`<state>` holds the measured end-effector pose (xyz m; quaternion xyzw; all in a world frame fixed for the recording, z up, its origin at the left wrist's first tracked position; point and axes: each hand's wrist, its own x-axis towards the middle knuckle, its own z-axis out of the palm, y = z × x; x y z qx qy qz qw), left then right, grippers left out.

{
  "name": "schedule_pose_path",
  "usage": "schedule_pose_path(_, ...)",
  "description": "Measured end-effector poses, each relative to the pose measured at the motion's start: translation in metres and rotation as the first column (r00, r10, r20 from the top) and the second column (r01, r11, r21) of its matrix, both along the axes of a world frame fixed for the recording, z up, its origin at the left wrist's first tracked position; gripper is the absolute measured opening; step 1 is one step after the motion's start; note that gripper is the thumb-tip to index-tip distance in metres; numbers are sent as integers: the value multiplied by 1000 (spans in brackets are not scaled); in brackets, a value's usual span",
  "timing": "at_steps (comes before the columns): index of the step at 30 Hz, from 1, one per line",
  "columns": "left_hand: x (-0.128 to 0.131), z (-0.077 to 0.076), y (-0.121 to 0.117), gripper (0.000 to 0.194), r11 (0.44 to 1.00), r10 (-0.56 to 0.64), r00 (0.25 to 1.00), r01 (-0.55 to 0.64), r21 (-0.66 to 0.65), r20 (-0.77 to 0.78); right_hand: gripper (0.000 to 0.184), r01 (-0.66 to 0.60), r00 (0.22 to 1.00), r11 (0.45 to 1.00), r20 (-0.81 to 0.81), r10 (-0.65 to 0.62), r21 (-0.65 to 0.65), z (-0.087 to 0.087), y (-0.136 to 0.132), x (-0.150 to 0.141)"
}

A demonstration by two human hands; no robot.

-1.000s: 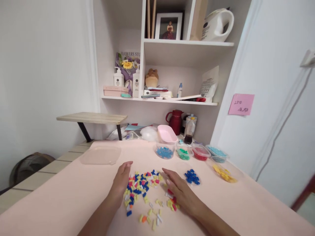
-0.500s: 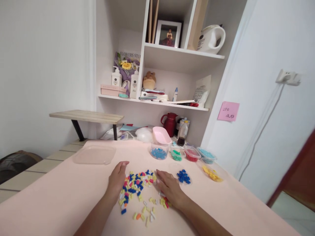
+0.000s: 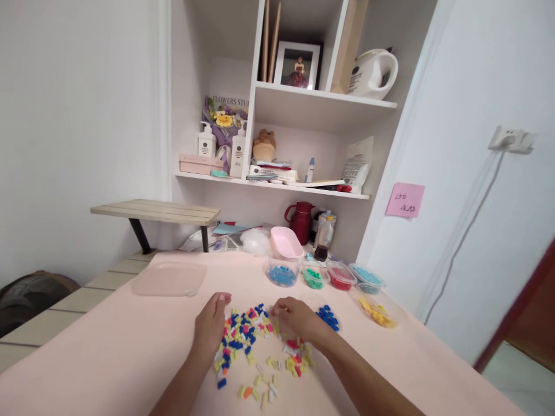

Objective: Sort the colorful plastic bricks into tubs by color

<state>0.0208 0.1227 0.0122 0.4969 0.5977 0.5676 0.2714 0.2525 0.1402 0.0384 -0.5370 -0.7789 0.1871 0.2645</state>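
A loose pile of small coloured pieces (image 3: 243,329), mainly dark blue, yellow, white and pink, lies on the pink tabletop between my hands. My left hand (image 3: 210,323) rests on its edge along the pile's left side, thumb raised, with nothing visible in it. Over the pile's right side, my right hand (image 3: 300,319) has its fingers bent and drawn together near yellow pieces. Whatever is between those fingertips is hidden. Beyond that hand, dark blue pieces (image 3: 328,318) sit in a clear shallow container, partly covered by the wrist.
Clear tubs of blue pieces (image 3: 281,276), green pieces (image 3: 313,278), red pieces (image 3: 341,277), light blue pieces (image 3: 366,274) and yellow pieces (image 3: 376,312) line the back right. A clear lid (image 3: 169,279) lies at left. Behind stand a pink tub (image 3: 287,242) and red jug (image 3: 300,222).
My right hand has lifted slightly and curled its fingers, which lay flatter before. More red, white and yellow pieces show beneath it. My left hand has barely moved.
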Motion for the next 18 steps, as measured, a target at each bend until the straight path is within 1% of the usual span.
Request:
schedule_pose_path(3,0,0,0,35,1000,-4,1000,4,-3,-2,30,-4,980,997,-200,-12,-78,-13,4,-4)
schedule_pose_path(5,0,0,-1,36,1000,-15,1000,15,-6,2,31,0,969,999,-246,-9,-35,-21,2,-6)
schedule_pose_path(8,0,1,-2,38,1000,-20,1000,21,-12,23,35,27,977,999,-212,-17,45,-26,-3,-7)
schedule_pose_path(10,1,2,-3,38,1000,-14,1000,14,-15,22,38,53,986,997,-161,-42,64,-26,-5,-8)
schedule_pose_path(12,1,3,-4,38,1000,-12,1000,12,-20,4,38,52,995,995,-91,-44,82,-25,-5,-8)
schedule_pose_path(15,1,2,-3,38,999,-34,999,33,-39,-20,38,2,1000,995,-5,-1,96,-22,-5,-8)
schedule_pose_path(18,1,2,0,37,995,-81,996,79,-58,-31,38,-79,997,993,29,77,93,-19,-6,-7)
